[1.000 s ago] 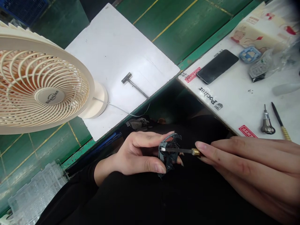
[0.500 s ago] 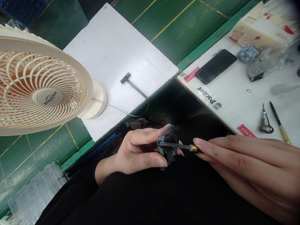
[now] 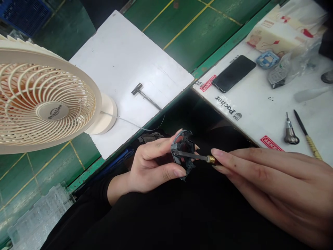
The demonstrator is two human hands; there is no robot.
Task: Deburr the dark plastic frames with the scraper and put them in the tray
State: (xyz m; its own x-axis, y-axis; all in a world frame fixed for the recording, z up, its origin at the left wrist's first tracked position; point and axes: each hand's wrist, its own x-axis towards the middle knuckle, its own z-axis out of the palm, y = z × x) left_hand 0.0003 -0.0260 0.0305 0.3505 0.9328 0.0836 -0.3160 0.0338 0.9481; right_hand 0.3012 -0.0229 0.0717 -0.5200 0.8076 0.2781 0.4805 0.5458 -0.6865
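My left hand (image 3: pixel 153 166) grips a small dark grey plastic part (image 3: pixel 184 139) between thumb and fingers, a frame-like piece with a curved rim and openings. From the right, my right hand (image 3: pixel 260 177) pinches a slim tool (image 3: pixel 200 157) with a flat grey metal shaft and a brass-coloured collar. The shaft's far end lies against or inside the part near its left rim; the exact contact is too small to tell. Most of the tool's handle is hidden by my right fingers. Both hands are in front of my black clothing.
A cream fan (image 3: pixel 52 107) stands at the left beside a T-shaped metal tool (image 3: pixel 147 96) on a white board (image 3: pixel 117 52). On the right table (image 3: pixel 249 104) lie a phone (image 3: pixel 234 73), a small pin tool (image 3: pixel 290 132), a yellow-handled tool (image 3: pixel 308 135) and plastic bags. Clear trays (image 3: pixel 41 215) are lower left.
The view has shifted slightly. The dark part is tilted a little differently in my left hand, and the tool in my right hand has a slightly steeper slant.
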